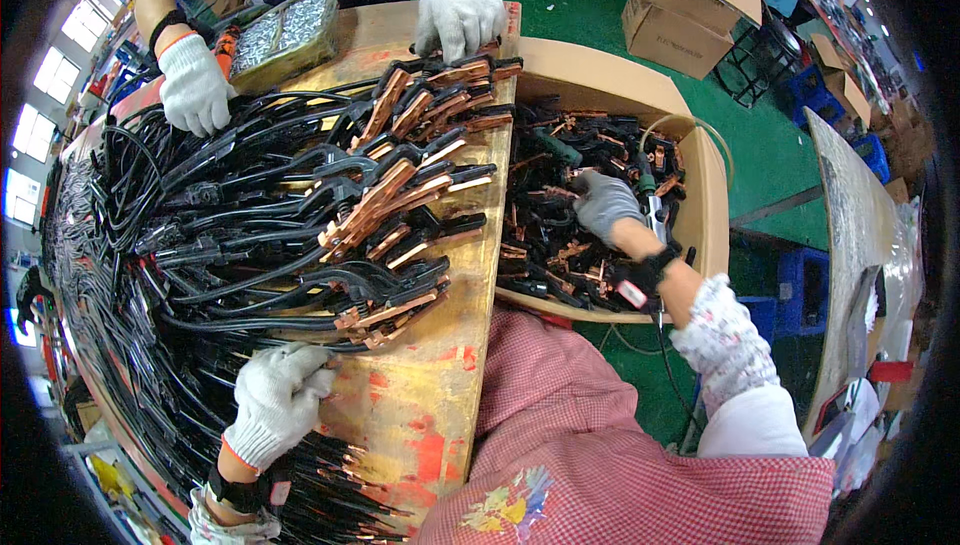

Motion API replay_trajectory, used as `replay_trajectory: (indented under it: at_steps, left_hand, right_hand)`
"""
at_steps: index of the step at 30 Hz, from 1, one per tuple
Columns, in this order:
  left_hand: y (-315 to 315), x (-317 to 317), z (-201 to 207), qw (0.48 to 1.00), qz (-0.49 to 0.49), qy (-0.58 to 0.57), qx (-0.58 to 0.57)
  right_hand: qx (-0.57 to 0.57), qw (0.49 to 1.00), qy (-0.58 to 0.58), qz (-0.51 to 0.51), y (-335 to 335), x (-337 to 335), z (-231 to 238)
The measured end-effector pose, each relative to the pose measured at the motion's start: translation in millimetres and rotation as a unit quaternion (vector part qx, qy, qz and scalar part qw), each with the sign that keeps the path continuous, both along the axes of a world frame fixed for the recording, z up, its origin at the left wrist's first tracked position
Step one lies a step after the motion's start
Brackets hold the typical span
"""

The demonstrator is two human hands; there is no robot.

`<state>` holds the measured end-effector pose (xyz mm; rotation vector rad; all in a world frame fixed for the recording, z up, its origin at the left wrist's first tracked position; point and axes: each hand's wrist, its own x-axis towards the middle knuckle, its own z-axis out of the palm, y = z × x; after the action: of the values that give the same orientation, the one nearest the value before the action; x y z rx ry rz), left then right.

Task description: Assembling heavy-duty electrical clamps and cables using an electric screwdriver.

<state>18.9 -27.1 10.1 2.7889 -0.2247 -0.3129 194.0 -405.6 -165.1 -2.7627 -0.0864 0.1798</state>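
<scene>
My left hand [278,400], in a white knit glove, is closed at the table's near side. Its curled fingers pinch a black cable beside the pile. My right hand [607,207], in a grey glove, reaches into a cardboard box [712,215] of black clamps with copper jaws. Its fingers are bent together among the clamps; what they grip is hidden. Next to it in the box lies a green and silver power tool [652,200] with a hose. On the table, black cable clamps [370,210] with copper jaws lie in a heap, their cables running left.
Opposite me, a co-worker's two white-gloved hands [460,10] rest on the heap. A tray of small metal parts [290,30] and an orange-handled tool [226,50] lie nearby. Cardboard boxes [690,10] stand on the green floor; a grey board [850,245] stands at the right.
</scene>
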Motion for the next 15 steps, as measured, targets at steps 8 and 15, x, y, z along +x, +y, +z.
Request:
replay_trajectory:
  at_steps: [8,15]
  left_hand:
    - [12,-36,-6,0.96,-0.042,0.272,0.041]
    - [14,-12,0,0.966,0.054,0.229,-0.109]
  right_hand:
    - [0.547,0.828,0.125,0.016,-24,-123,68]
    - [0.454,0.829,0.317,0.085,61,-137,121]
